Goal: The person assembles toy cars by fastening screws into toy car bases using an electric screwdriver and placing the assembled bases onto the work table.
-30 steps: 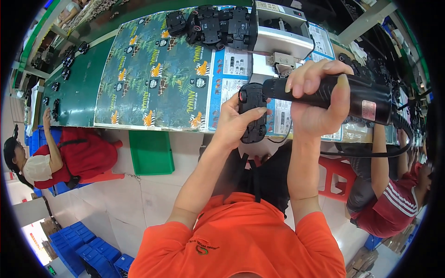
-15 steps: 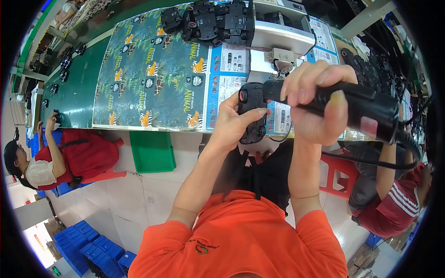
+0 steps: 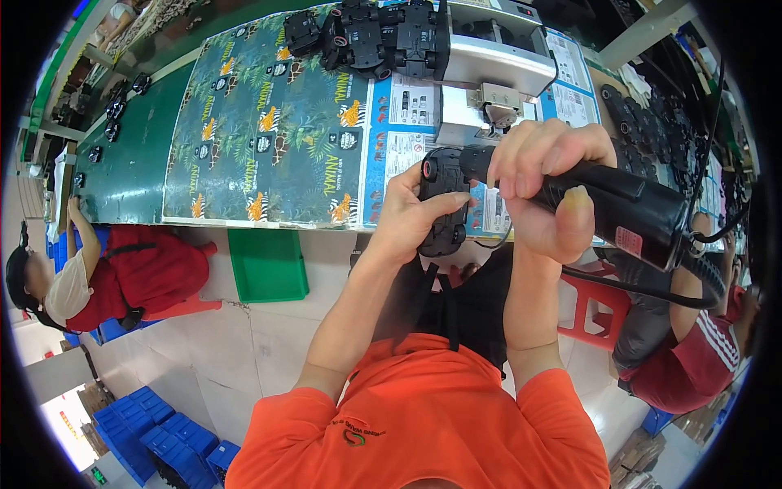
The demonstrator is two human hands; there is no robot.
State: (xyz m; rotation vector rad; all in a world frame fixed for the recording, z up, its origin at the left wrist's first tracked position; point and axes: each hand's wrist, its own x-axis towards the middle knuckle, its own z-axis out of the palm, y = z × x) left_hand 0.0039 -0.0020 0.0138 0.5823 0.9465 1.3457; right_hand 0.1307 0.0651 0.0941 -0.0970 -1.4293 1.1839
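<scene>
The right hand (image 3: 554, 187) is wrapping its fingers around a corded electric screwdriver (image 3: 631, 213), a thick cylinder of smooth black plastic, and is pointing its narrow nose leftward. Just left of that nose, the black toy-car chassis (image 3: 445, 224) is lying in the grip of the left hand (image 3: 407, 213), the nearer one, whose thumb is pressing across the car's middle. The chassis's long axis is running away from the body, roughly crosswise to the screwdriver; whether the tip is touching it, I cannot tell. The hard, moulded chassis is showing ridges, rounded ends and a reddish ring near its far left corner. Beyond the hands, a boxy, dull-silver metal machine (image 3: 501, 61) is standing beside heaped black chassis (image 3: 358, 45), and glossy printed sheets (image 3: 269, 138) with zebras and giraffes are covering the green worktop (image 3: 130, 191) leftward.
</scene>
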